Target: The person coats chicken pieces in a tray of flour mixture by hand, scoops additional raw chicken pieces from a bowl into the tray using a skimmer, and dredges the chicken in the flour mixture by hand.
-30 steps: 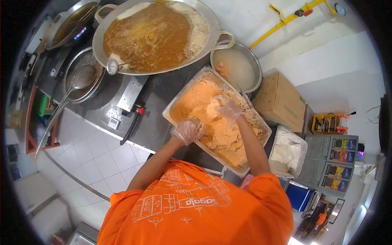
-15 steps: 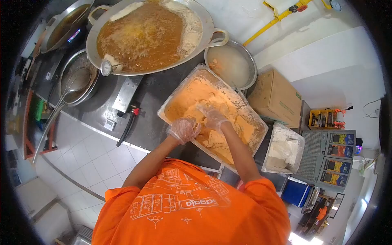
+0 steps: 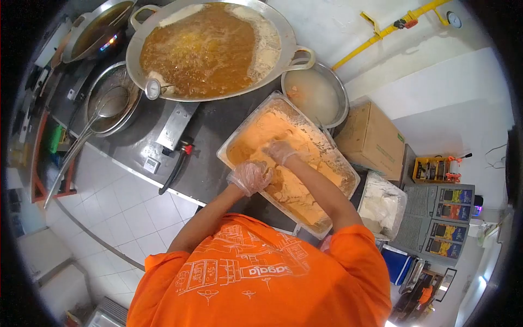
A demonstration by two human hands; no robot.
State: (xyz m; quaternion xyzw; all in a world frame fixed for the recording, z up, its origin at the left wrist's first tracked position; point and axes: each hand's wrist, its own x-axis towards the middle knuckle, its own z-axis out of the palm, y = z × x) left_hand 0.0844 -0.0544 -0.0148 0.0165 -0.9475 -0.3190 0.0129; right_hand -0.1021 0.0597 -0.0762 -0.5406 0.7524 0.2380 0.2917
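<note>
A clear plastic tub (image 3: 234,161) holds orange-tinted flour (image 3: 305,185), loose and heaped in lumps. Both hands wear thin transparent plastic gloves. My left hand (image 3: 250,177) is curled closed over the tub's near-left edge; what its fingers hold is hidden. Just beyond it, my right hand (image 3: 279,151) reaches into the tub with its fingers bunched downward at the flour. Whatever lies under those fingers cannot be made out. Behind the tub stands a metal bowl (image 3: 321,95) of cloudy liquid with orange bits at one side.
A wide two-handled pan (image 3: 287,49) of bubbling brown oil sits at the back, with a dial thermometer (image 3: 153,88) on its rim. To the left, a strainer (image 3: 113,102) rests in a pot. A cardboard box (image 3: 370,139) and a tub of white flour (image 3: 378,204) stand right.
My right hand has drawn its fingers in and shifted slightly within the flour. My left hand stays at the tub's near edge. The whole view has shifted a little.
</note>
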